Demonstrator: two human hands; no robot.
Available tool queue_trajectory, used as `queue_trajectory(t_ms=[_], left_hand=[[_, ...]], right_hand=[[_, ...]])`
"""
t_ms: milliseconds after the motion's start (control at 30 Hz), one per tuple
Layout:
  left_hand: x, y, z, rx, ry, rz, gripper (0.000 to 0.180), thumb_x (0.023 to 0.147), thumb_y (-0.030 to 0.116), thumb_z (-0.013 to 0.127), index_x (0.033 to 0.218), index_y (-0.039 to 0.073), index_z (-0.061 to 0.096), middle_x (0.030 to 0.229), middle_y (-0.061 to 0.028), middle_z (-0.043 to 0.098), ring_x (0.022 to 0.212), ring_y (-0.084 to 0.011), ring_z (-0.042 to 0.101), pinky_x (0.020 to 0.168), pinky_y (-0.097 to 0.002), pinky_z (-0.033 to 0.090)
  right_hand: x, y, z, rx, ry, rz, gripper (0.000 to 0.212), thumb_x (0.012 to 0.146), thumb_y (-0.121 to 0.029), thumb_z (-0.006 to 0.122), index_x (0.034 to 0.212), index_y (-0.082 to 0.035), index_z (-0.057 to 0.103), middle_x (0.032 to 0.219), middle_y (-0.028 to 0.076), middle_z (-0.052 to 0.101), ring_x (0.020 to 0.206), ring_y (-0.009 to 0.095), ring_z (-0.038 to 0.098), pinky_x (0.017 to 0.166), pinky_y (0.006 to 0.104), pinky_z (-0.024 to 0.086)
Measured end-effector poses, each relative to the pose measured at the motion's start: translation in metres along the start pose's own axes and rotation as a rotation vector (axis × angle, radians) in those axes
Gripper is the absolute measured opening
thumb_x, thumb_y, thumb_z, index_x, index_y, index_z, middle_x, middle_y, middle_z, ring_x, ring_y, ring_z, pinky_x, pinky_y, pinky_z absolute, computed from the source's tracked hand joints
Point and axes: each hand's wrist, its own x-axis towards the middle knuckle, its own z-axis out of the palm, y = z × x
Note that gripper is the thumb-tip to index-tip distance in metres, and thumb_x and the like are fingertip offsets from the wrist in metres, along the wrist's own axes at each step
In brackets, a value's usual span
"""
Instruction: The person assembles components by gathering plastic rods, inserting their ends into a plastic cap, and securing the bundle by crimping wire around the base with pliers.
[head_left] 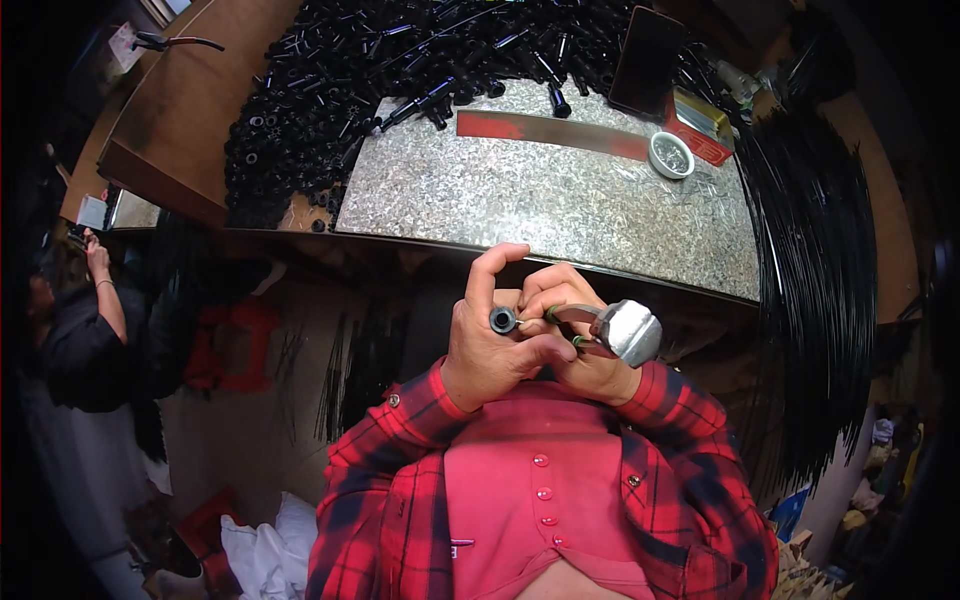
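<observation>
My left hand (pixel 478 352) is closed around a small black tubular part (pixel 503 320), its hollow round end facing up. The index finger of that hand is stretched out toward the table edge. Close beside it, my right hand (pixel 590 375) grips a pair of metal pincers (pixel 628 333) with a broad, rounded shiny head. Green shows on the pincers' handles near my fingers. The two hands almost touch, just in front of the table's near edge. Most of the black part is hidden inside my left hand.
A speckled stone-like tabletop (pixel 560 205) lies ahead, bearing a flat metal strip (pixel 550 134), a small white bowl (pixel 671 156) and a red box (pixel 700 130). Black parts (pixel 290 120) are heaped behind and left. Long black rods (pixel 815 260) hang at right. Another person (pixel 90 340) works at far left.
</observation>
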Motion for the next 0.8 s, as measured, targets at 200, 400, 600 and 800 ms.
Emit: queue_trajectory(t_ms=[200,400,600,800], left_hand=[[-0.001,0.000,0.000,0.066,-0.007,0.031,0.092,0.063,0.021,0.091,0.133,0.004,0.033,0.070,-0.0058,0.067,0.064,-0.0080,0.063,0.053,-0.0217,0.048],[-0.003,-0.008,0.001,-0.257,0.029,-0.130,0.093,0.063,0.028,0.091,0.133,0.004,0.034,0.064,-0.0001,0.059,0.059,-0.0043,0.056,0.051,-0.0201,0.044],[-0.001,-0.014,-0.020,-0.108,0.025,-0.041,0.097,0.060,0.042,0.089,0.131,0.002,0.037,0.055,0.0080,0.041,0.052,0.0008,0.035,0.048,-0.0165,0.026],[0.004,-0.017,-0.032,-0.148,0.118,-0.001,0.099,0.057,0.045,0.088,0.130,0.000,0.038,0.055,0.0089,0.038,0.052,0.0009,0.033,0.049,-0.0162,0.024]], right_hand=[[0.000,0.000,0.000,-0.053,-0.004,-0.037,0.024,0.075,-0.001,0.070,0.094,-0.002,0.055,0.094,0.014,0.056,0.078,0.027,0.059,0.067,0.0335,0.048],[0.005,0.001,-0.002,0.069,-0.043,0.183,0.023,0.079,-0.010,0.072,0.090,-0.001,0.054,0.087,0.013,0.053,0.075,0.028,0.056,0.066,0.0344,0.046],[0.015,-0.017,-0.029,0.033,-0.186,0.478,0.037,0.077,-0.019,0.077,0.096,0.000,0.051,0.080,0.009,0.050,0.063,0.014,0.049,0.056,0.0300,0.041],[-0.008,-0.025,-0.064,-0.536,-0.335,0.142,0.075,0.072,-0.006,0.071,0.141,-0.009,0.043,0.076,0.011,0.055,0.062,0.026,0.058,0.055,0.0363,0.047]])
